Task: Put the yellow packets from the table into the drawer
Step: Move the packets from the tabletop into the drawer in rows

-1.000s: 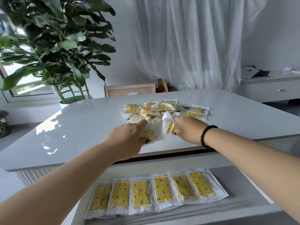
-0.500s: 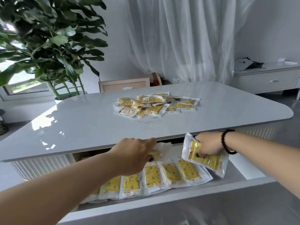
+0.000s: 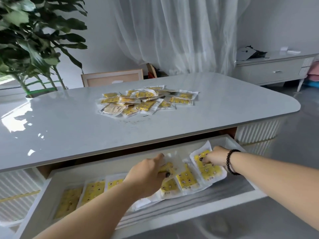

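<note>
Head view: each hand, left hand [image 3: 146, 171] and right hand [image 3: 214, 156], pinches a yellow packet [image 3: 208, 167] over the drawer [image 3: 241, 188]; next, release, then return to the worktop [image 3: 69, 121] pile [image 3: 146, 100].

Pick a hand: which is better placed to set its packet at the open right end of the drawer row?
Right, probably. The right hand already holds its packet at the row's right end, beside bare drawer floor. The left hand holds a packet mid-row, above packets already laid.
</note>
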Tool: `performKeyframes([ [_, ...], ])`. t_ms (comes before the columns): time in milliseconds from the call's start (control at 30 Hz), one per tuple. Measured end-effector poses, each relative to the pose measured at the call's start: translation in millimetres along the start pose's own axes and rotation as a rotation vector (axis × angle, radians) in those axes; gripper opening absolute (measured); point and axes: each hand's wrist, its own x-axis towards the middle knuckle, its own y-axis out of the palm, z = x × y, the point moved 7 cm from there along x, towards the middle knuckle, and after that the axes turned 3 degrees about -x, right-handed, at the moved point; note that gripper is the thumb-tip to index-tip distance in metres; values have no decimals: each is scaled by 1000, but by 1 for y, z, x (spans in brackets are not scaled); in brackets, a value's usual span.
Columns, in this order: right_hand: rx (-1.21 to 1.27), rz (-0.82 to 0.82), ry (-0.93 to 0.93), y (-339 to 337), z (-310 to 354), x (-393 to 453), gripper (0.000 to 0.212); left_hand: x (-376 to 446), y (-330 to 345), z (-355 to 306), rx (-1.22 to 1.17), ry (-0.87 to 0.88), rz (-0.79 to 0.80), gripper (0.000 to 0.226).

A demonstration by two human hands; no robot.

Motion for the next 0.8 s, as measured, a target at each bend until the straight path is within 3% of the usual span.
performKeyframes([
  [133, -28, 89, -5, 15, 3, 12, 73, 4, -5, 20, -292, -67, -75, 15],
  [267, -85, 105, -32, 25, 5, 20, 60, 9, 0, 31, -506, -127, -64, 14],
  [400, -407, -4, -74, 19, 7, 15, 32, 10, 0, 33, -569, -140, -58, 14],
  [633, -582, -132, -85, 12, 15, 5, 33, 8, -1, 27, -571, -113, -15, 20],
  [733, -416, -457, -320, -12, 43, -13, 34, 9, 1, 26, -511, -101, 24, 18],
  [800, -46, -404, -492, -11, 59, -29, 21, 9, 2, 25, -463, -82, 43, 17],
])
